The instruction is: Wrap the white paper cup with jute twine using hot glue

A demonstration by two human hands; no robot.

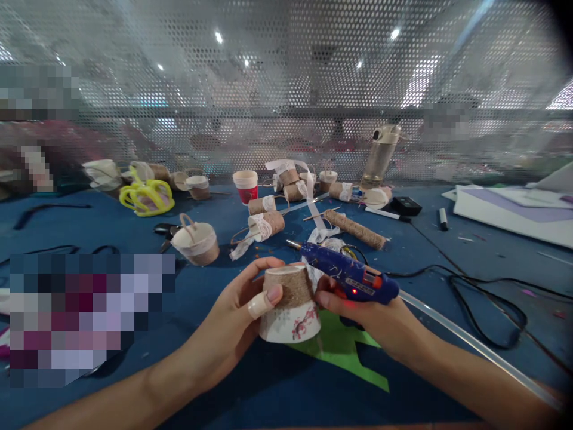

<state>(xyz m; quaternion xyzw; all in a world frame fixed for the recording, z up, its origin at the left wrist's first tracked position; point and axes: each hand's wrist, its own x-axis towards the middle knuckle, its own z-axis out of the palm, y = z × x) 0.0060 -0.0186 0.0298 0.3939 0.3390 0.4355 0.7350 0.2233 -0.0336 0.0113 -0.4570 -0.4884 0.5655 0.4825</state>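
Note:
My left hand (246, 304) is closed round a paper cup (290, 322), its thumb on the near side. Brown twine covers the upper half of the cup; below it the white wall shows a pink blossom print. A blue hot glue gun (349, 269) is gripped in my right hand (358, 307), its red light lit and its metal nozzle pointing left above the cup. My right fingers reach the cup's right side. A clear glue stick (474, 346) runs out of the gun's back. Under the cup lies a green sheet (335, 346).
Twine-wrapped cups with lace, such as a small basket (197, 242), stand about the blue table. Further back are a red cup (246, 188), a twine roll (358, 228) and a bottle (382, 155). Black cable (487, 280) loops at right, near white boards (510, 215).

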